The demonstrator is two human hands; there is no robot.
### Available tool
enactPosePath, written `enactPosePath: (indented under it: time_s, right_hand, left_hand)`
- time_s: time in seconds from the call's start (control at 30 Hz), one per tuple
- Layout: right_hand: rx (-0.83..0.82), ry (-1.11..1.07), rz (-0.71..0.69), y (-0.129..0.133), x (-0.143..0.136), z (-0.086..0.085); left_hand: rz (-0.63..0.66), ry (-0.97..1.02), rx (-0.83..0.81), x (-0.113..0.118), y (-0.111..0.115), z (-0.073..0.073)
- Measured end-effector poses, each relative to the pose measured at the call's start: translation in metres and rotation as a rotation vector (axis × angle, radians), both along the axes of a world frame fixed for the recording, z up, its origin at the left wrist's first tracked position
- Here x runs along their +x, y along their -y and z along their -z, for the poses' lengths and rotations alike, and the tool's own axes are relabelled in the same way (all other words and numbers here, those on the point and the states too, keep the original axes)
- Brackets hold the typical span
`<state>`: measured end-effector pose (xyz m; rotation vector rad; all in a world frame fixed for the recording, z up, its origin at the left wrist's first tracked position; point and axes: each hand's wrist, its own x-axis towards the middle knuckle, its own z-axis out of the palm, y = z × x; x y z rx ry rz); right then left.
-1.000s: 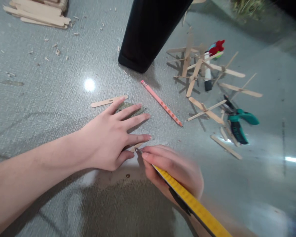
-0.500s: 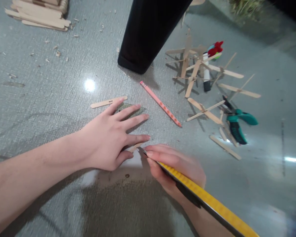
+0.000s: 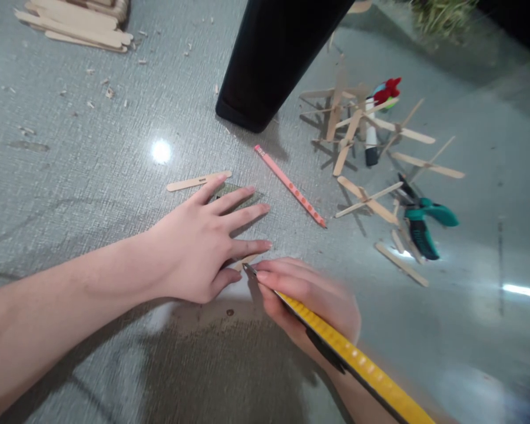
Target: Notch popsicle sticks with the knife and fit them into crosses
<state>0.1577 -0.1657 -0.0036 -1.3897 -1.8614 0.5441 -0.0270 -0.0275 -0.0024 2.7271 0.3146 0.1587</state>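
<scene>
My left hand (image 3: 207,238) lies with its fingers spread on the grey table. Between its thumb and index finger, a small wooden stick piece (image 3: 246,261) shows, mostly covered by the hand. My right hand (image 3: 309,297) is closed round a yellow utility knife (image 3: 348,350), whose blade tip meets the stick. Under the left fingertips is a greenish, transparent flat piece (image 3: 242,194), partly hidden. A marked craft stick (image 3: 188,183) rests by the little finger. Just beyond the fingers lies a pink pencil (image 3: 291,188) with orange dots.
A black box-like object (image 3: 274,70) stands at the top middle. To the right are crossed-stick pieces (image 3: 366,197), a marker (image 3: 371,138) and green-handled pliers (image 3: 424,221). A craft stick pile (image 3: 79,29) sits at the upper left near wood chips (image 3: 109,93).
The knife in my right hand has shifted slightly left, its blade tip now against the stick piece. My left hand stays spread. The view has shifted slightly.
</scene>
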Motion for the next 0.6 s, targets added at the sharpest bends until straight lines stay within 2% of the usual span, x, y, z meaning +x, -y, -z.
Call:
enactPosePath:
  time_s: [0.6]
  right_hand:
    - [-0.009, -0.063, -0.024, -0.0010, 0.0015, -0.0005]
  left_hand:
    - [0.008, -0.016, 0.011, -0.0016, -0.0010, -0.0019]
